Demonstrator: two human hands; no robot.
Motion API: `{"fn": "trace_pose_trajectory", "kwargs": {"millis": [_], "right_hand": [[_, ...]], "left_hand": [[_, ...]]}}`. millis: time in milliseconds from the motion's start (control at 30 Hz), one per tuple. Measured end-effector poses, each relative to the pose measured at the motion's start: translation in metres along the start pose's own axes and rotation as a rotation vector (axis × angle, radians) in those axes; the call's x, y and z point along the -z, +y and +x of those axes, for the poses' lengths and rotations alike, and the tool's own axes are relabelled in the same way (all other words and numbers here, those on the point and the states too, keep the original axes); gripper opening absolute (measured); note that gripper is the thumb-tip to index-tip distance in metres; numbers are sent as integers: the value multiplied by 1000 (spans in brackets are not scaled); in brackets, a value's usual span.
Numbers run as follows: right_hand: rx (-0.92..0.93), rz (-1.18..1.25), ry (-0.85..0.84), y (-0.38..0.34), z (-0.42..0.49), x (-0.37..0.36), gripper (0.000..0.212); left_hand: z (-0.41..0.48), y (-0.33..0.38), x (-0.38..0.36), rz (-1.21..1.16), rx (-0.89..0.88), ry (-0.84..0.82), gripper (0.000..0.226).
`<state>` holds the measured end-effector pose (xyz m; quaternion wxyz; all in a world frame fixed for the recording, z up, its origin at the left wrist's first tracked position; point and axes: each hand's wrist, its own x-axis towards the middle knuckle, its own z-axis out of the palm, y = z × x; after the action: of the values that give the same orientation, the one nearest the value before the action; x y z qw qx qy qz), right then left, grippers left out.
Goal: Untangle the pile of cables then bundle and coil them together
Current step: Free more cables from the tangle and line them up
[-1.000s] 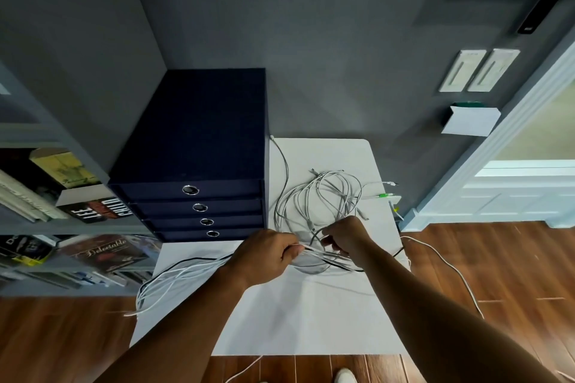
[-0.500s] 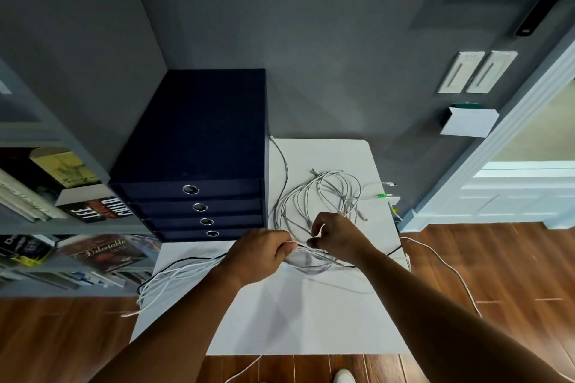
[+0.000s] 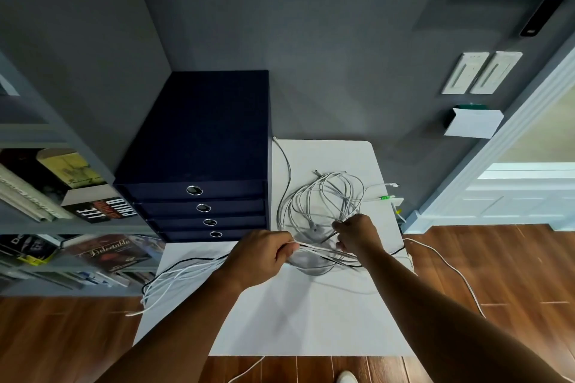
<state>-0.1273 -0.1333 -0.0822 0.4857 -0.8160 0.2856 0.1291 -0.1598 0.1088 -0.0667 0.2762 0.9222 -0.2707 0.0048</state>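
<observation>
Loosely heaped, the cables [image 3: 323,205] lie as a tangle of white and grey loops on the far right part of the white table [image 3: 311,320], just right of a dark blue drawer unit [image 3: 199,149] that stands on the same top. A gathered bundle [image 3: 177,278] of white strands with one black one runs out of the tangle toward the near left. It passes through the left hand [image 3: 264,255] and hangs over the table's left edge. The left hand's fingers are curled round this bundle, with the thumb pressed against them on the tangle side. The right hand [image 3: 357,233] sits at the near edge of the loops, its fingers bent down and pinching a few strands; the fingertips themselves are hidden behind the knuckles. The two hands are near each other, with a short stretch of cable drawn between them. A green-tipped plug [image 3: 385,197] rests near the table's right edge, and another white cable [image 3: 445,264] drops off that side onto the wooden floor [image 3: 497,258]. A bookshelf [image 3: 46,196] with books stands on the left, and two pale switch plates [image 3: 482,71] sit on the grey wall [image 3: 311,40] behind.
</observation>
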Motion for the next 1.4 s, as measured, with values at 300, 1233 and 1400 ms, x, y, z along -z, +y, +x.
{"fn": "trace_pose_trajectory", "kwargs": {"millis": [300, 1233, 1400], "right_hand": [[-12, 364, -212, -58, -24, 11, 19], [167, 458, -336, -85, -28, 10, 7], [27, 416, -360, -88, -26, 13, 11]], "left_hand": [[-6, 0, -10, 40, -40, -70, 42], [-9, 5, -16, 136, 110, -230, 34], [-13, 3, -18, 183, 83, -238, 36]]}}
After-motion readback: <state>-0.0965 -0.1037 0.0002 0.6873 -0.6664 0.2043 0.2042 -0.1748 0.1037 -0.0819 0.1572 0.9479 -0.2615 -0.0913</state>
